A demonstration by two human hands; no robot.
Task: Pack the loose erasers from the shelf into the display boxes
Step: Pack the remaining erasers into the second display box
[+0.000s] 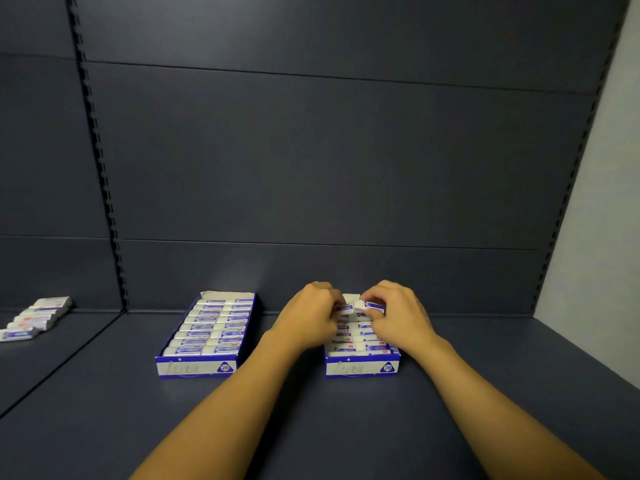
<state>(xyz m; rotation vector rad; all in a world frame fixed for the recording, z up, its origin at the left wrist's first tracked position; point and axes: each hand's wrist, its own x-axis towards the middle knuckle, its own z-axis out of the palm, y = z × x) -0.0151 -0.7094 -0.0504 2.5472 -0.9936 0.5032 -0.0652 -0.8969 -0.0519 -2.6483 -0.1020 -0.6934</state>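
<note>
Just right of the frame's centre, low down, the right box (362, 368) sits on the dark shelf (311, 403), its blue-and-white front panel marked 2B facing the camera. It holds rows of white erasers with blue sleeves; the near rows show, the far ones are partly hidden by the hands. Over the far end of this box, the left hand (309, 318) has its fingers curled and pinches a small eraser (344, 309) at its tips. The right hand (396, 315) is likewise curled, gripping a second eraser (372, 305) between thumb and fingers. The two erasers are held just beside each other, slightly above the packed rows, tilted a little. Whether they touch the erasers beneath cannot be told. Both bare forearms reach in from the bottom edge of the frame and converge on the box.

To the left of centre, well apart from the right box, stands the left box (195, 367) of the same kind, filled with two columns of erasers lying flat in neat rows.

At the far left edge of the frame, on the neighbouring shelf section, a loose row of erasers (34, 317) lies on the surface, running diagonally toward the back panel.

Behind everything rises the dark back wall (329, 150) with slotted uprights at left and right, and a pale wall (606, 202) shows at the right edge.
</note>
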